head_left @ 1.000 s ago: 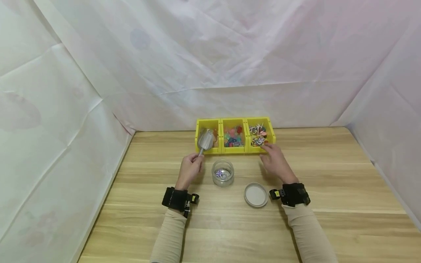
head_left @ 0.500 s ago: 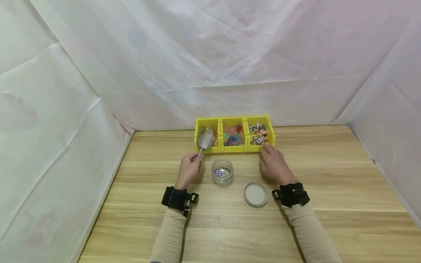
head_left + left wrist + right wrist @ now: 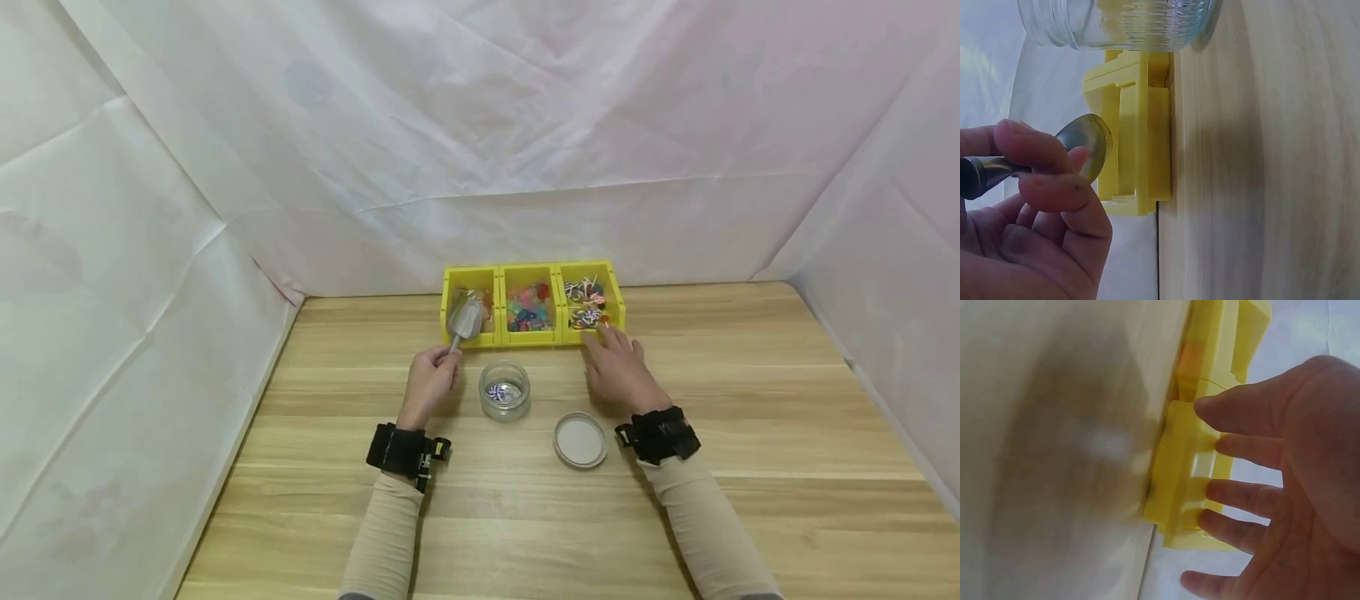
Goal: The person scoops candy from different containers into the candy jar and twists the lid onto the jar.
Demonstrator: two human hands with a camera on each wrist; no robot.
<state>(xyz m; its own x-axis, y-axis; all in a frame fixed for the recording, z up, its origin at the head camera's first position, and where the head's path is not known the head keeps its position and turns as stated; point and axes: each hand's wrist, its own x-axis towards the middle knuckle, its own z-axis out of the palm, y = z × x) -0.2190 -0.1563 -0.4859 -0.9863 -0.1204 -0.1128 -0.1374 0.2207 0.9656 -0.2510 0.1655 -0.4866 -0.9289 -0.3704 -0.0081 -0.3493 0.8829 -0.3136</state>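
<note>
My left hand [image 3: 430, 382] holds a metal scoop [image 3: 467, 318] by its handle, fingers curled round it in the left wrist view. The scoop's bowl is over the left compartment of the yellow bins [image 3: 528, 338]. At the right compartment's front edge is my right hand [image 3: 624, 375], its fingers spread and fairly straight in the right wrist view. Nothing shows in its grasp there. Small lollipops [image 3: 587, 307] fill that right compartment. Between my hands stands a glass jar [image 3: 506, 408] without its lid, a purple-and-white swirl candy [image 3: 497, 392] inside.
A round lid [image 3: 581, 440] lies on the wooden table [image 3: 510, 533], right of the jar and nearer me. Colourful candies [image 3: 529, 308] sit in the middle compartment. White cloth walls [image 3: 480, 125] stand behind the bins and on both sides.
My right hand's fingers curl at the right compartment half a second ago, then spread out again; the hand has shifted slightly left. My left hand keeps its grip on the scoop.
</note>
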